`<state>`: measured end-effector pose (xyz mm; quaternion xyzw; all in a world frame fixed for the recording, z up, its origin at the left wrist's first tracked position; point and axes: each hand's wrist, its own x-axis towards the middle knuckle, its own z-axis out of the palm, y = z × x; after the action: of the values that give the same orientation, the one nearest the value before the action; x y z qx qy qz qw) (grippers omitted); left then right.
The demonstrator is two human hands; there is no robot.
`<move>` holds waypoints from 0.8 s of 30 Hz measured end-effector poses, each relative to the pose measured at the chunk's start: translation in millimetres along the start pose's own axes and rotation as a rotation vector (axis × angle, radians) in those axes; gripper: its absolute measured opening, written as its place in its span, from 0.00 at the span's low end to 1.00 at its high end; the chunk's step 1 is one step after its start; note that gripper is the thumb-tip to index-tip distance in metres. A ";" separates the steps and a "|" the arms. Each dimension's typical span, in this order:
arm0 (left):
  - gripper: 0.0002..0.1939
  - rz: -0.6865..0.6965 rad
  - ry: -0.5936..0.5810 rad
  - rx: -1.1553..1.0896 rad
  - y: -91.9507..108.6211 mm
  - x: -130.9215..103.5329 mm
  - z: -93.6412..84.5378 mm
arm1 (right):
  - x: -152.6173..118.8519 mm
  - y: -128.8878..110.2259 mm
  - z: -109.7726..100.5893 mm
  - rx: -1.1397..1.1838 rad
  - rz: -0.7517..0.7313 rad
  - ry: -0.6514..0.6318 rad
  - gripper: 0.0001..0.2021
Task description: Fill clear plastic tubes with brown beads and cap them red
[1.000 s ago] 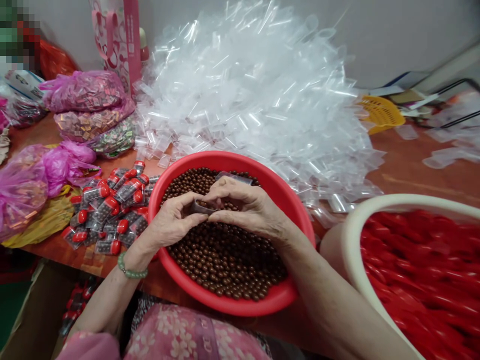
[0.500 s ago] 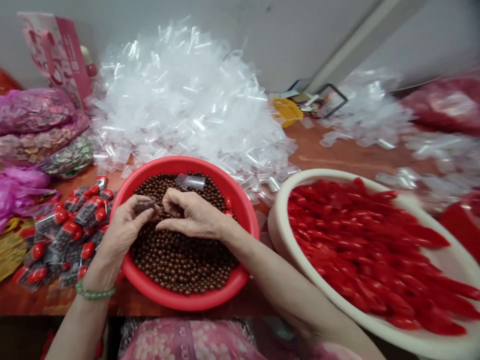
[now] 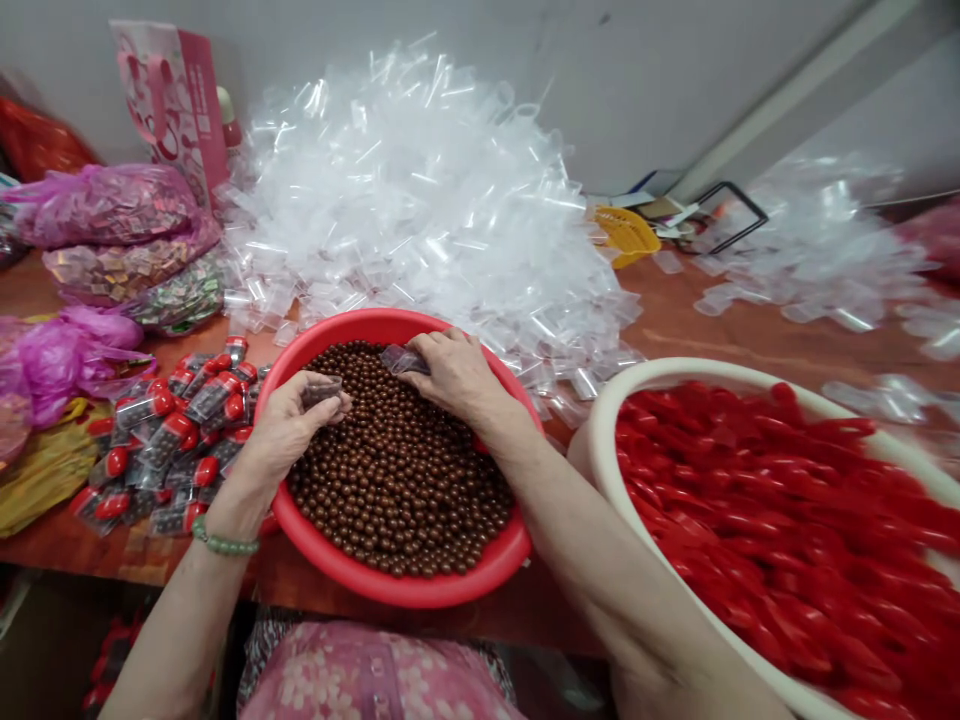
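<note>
A red basin (image 3: 397, 592) full of brown beads (image 3: 405, 480) stands in front of me. Over its left side, my left hand (image 3: 289, 425) is closed around a small clear plastic tube (image 3: 322, 388) that looks dark inside. My right hand (image 3: 461, 378) reaches over the far part of the basin, its fingers closed on another clear plastic tube (image 3: 397, 358) lying at the beads. The fingertips of that hand are partly hidden behind its back. Left of the basin lie several filled tubes with red caps (image 3: 214, 398).
Behind the basin rises a big heap of clear tubes (image 3: 420, 190). At right stands a white tub (image 3: 600, 420) of red plastic pieces (image 3: 757, 510). Purple bags (image 3: 120, 205), a pink paper bag (image 3: 169, 110) and a yellow basket (image 3: 626, 235) are farther back.
My right hand has moved away from my left, toward the far side of the basin, onto the clear tube lying there. My left hand still holds its tube. The view has shifted.
</note>
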<state>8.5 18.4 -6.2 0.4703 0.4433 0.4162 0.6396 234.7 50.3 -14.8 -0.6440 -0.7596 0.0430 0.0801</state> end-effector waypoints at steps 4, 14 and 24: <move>0.15 -0.011 -0.036 0.007 3.4 -2.5 -1.7 | -0.2 -18.5 -2.3 -0.005 -0.006 0.006 0.12; 0.19 -0.024 -0.046 0.129 6.8 1.8 -5.0 | -121.8 37.4 -55.2 0.088 0.188 0.349 0.16; 0.19 -0.020 -0.031 0.153 8.5 -0.3 -3.0 | -205.1 160.8 -31.0 -0.033 0.471 -0.264 0.40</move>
<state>4.5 20.5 1.6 0.5199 0.4687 0.3674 0.6124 428.8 -126.1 -24.9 -0.7929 -0.5935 0.1317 -0.0421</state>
